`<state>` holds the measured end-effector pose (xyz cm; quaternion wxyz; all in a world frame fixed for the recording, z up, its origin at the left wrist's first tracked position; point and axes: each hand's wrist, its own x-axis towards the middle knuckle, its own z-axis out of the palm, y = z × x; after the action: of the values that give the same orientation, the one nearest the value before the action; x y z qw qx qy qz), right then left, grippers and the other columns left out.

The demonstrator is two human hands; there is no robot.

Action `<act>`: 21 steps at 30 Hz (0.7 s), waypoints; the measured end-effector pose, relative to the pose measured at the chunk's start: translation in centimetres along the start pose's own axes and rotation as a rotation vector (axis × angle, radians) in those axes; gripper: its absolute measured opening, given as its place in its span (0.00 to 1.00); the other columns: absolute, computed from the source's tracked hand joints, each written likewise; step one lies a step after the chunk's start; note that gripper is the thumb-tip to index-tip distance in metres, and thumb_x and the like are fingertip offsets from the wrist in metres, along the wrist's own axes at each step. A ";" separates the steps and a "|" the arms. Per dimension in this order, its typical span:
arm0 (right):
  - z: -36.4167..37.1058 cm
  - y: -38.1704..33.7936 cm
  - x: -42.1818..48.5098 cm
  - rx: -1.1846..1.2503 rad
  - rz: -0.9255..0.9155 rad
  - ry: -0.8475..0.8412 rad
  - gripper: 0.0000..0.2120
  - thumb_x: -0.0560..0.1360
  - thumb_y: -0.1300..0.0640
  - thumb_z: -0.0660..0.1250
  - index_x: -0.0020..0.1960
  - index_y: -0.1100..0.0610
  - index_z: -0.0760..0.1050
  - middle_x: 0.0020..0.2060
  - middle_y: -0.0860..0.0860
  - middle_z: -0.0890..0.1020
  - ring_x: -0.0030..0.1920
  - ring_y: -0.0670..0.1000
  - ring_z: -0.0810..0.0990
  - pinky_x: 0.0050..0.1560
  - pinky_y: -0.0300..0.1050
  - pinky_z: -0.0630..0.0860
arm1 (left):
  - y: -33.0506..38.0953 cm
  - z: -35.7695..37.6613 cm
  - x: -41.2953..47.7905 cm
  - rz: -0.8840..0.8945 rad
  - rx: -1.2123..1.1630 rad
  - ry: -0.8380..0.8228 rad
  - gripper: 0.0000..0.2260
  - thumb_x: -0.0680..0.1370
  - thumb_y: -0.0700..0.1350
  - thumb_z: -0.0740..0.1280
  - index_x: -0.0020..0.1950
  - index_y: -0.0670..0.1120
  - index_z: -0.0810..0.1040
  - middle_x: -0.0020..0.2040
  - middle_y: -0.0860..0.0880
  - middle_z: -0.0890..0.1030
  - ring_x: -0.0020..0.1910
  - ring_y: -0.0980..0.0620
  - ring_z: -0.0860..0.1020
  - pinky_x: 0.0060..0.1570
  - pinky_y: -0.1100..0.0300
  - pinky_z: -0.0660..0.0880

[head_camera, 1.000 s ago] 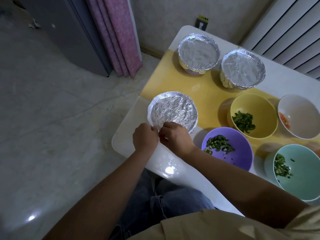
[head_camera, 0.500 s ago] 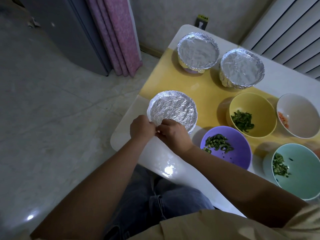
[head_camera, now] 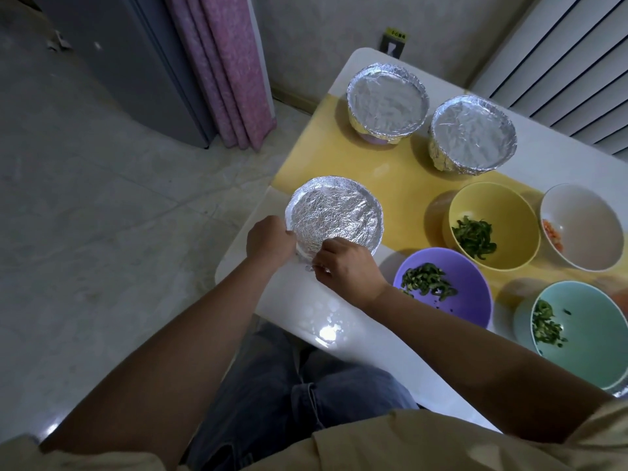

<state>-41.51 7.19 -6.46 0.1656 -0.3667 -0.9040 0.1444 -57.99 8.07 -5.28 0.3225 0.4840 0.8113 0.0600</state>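
Observation:
A bowl covered with crinkled aluminium foil (head_camera: pixel 334 214) stands near the left edge of the white table (head_camera: pixel 326 321). My left hand (head_camera: pixel 268 239) grips the foil at the bowl's near-left rim. My right hand (head_camera: pixel 346 266) pinches the foil edge at the near rim, fingers curled downward. The bowl under the foil is hidden.
Two more foil-covered bowls (head_camera: pixel 387 103) (head_camera: pixel 474 134) stand at the back on a yellow mat (head_camera: pixel 339 158). Open bowls with chopped greens: yellow (head_camera: pixel 494 226), purple (head_camera: pixel 441 287), teal (head_camera: pixel 581 334). A white bowl (head_camera: pixel 581 226) holds orange bits. A pink curtain (head_camera: pixel 224 69) hangs left.
Both hands shifted slightly left and away along the near rim of the foil-covered bowl, staying on the foil edge. The bowls have not moved.

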 end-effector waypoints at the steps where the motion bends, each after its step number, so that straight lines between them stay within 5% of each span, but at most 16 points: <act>1: 0.0 0.0 0.0 -0.001 -0.007 -0.004 0.12 0.70 0.60 0.58 0.29 0.59 0.72 0.29 0.53 0.73 0.30 0.56 0.75 0.25 0.41 0.65 | -0.1 0.1 -0.1 -0.006 -0.016 0.008 0.10 0.77 0.42 0.62 0.41 0.38 0.77 0.38 0.42 0.81 0.45 0.39 0.80 0.39 0.56 0.67; 7: 0.0 0.1 0.0 0.055 -0.014 -0.001 0.12 0.70 0.59 0.58 0.31 0.59 0.75 0.30 0.53 0.74 0.32 0.57 0.75 0.24 0.43 0.69 | 0.1 1.3 -3.0 -0.101 -0.089 0.022 0.23 0.79 0.58 0.62 0.43 0.38 0.79 0.40 0.44 0.81 0.41 0.44 0.78 0.41 0.58 0.70; 12: 0.5 0.0 -0.1 0.084 0.007 -0.003 0.08 0.68 0.63 0.62 0.33 0.59 0.78 0.31 0.53 0.74 0.32 0.58 0.76 0.24 0.45 0.71 | -0.1 3.0 -2.8 -0.191 -0.340 -0.061 0.15 0.75 0.51 0.67 0.44 0.39 0.81 0.41 0.41 0.85 0.42 0.41 0.84 0.48 0.46 0.81; 21: 0.8 -0.4 0.2 0.112 0.050 0.018 0.13 0.69 0.60 0.57 0.32 0.59 0.77 0.30 0.53 0.74 0.31 0.57 0.74 0.23 0.46 0.71 | 0.1 3.0 -2.4 -0.177 -0.354 -0.049 0.13 0.75 0.47 0.66 0.43 0.37 0.81 0.41 0.40 0.84 0.43 0.41 0.84 0.46 0.50 0.80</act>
<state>-42.20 6.94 -6.98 0.1906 -0.3806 -0.8835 0.1957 -55.44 5.52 -6.46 0.4260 0.3478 0.8194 0.1614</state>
